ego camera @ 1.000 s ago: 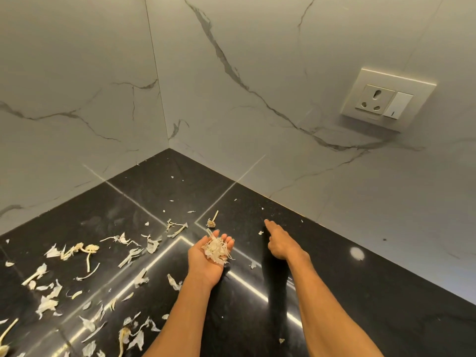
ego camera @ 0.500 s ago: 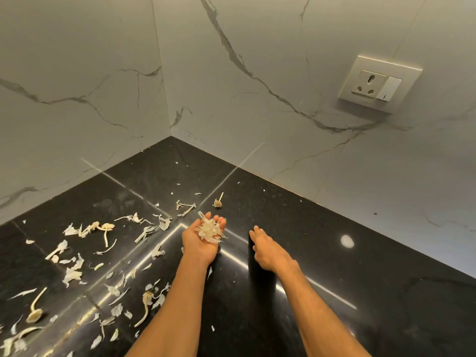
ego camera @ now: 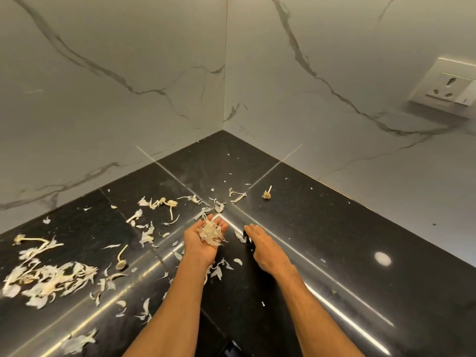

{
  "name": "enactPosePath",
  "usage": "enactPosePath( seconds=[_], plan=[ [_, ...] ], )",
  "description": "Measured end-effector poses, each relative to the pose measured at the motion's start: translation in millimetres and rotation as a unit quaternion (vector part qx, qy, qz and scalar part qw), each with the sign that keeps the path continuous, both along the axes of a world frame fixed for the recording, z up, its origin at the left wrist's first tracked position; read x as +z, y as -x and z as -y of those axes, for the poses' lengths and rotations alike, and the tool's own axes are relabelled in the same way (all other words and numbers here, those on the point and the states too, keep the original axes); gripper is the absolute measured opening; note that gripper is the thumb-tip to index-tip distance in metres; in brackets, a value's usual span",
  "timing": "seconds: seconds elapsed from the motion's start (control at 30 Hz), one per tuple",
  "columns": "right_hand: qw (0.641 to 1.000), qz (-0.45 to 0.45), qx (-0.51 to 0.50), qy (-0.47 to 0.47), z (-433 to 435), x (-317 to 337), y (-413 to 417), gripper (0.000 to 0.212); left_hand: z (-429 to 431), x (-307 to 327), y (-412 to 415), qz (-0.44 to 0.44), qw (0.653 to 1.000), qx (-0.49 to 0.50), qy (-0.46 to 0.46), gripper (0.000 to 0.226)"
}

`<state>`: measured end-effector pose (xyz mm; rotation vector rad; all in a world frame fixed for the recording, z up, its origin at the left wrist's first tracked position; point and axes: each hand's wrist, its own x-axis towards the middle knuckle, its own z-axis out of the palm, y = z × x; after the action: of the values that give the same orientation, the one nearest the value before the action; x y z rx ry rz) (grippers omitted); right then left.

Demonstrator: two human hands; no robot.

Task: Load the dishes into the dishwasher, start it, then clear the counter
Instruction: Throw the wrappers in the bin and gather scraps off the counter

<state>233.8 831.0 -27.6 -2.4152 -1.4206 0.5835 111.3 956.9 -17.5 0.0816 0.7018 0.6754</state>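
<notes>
On the black stone counter (ego camera: 334, 235), in the corner, lie scattered garlic peels and stems (ego camera: 154, 220). My left hand (ego camera: 197, 244) is turned palm up and cupped, carrying a small heap of peels (ego camera: 210, 231). To its right, my right hand (ego camera: 265, 247) lies palm down with straight fingers low over the counter. Its fingertips are next to a loose peel (ego camera: 239, 237). No dishes or dishwasher are in view.
A larger pile of peels (ego camera: 49, 279) sits at the left. A garlic root stub (ego camera: 267, 194) lies near the corner seam. White marble walls (ego camera: 128, 73) close the counter on two sides. A wall socket (ego camera: 448, 91) is at the right.
My right hand has drawn back from the wall toward my left hand, and its pointing finger has flattened out. The left hand still carries the peels. The view has swung left and down.
</notes>
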Motion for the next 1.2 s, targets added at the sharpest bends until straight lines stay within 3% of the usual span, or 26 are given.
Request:
enactPosePath(
  seconds=[0.17, 0.3, 0.4, 0.47, 0.63, 0.73, 0.77, 0.83, 0.9, 1.0, 1.2],
  plan=[
    [0.998, -0.013, 0.061, 0.002, -6, 7, 21, 0.069, 0, -1, 13, 0.001, 1.000, -0.005, -0.003, 0.030],
    [0.987, -0.048, -0.126, -0.083, 7, 15, 20, 0.057, 1, -1, 19, 0.007, 1.000, -0.005, -0.002, 0.030],
    [0.973, -0.039, -0.225, -0.015, 12, 18, 16, 0.042, 4, -1, 26, 0.011, 1.000, -0.006, -0.002, 0.030],
    [0.974, -0.059, -0.217, 0.013, 11, 18, 19, 0.036, 6, -2, 32, 0.012, 1.000, -0.002, 0.002, 0.029],
    [0.986, -0.098, -0.130, 0.022, -12, 18, 42, 0.045, 5, -1, 49, 0.010, 1.000, 0.017, 0.005, 0.030],
    [0.982, -0.151, -0.088, 0.071, -26, 20, 50, 0.032, 1, 1, 63, 0.008, 0.999, 0.037, 0.000, 0.030],
    [0.978, -0.166, -0.085, 0.091, -30, 20, 52, 0.042, 0, 2, 67, 0.008, 0.999, 0.042, -0.002, 0.030],
    [0.972, -0.188, -0.085, 0.109, -37, 20, 61, 0.081, -2, 2, 75, 0.009, 0.999, 0.053, -0.003, 0.028],
    [0.982, -0.142, -0.064, 0.110, -43, 20, 77, 0.094, -3, 2, 81, 0.007, 0.998, 0.059, -0.004, 0.026],
    [0.993, -0.066, -0.047, 0.087, -50, 13, 95, 0.074, -3, -1, 86, -0.002, 0.998, 0.062, -0.006, 0.026],
    [0.996, -0.051, -0.055, 0.053, -57, 9, 107, 0.021, -3, -8, 90, -0.009, 0.998, 0.062, -0.008, 0.026]
  ],
)
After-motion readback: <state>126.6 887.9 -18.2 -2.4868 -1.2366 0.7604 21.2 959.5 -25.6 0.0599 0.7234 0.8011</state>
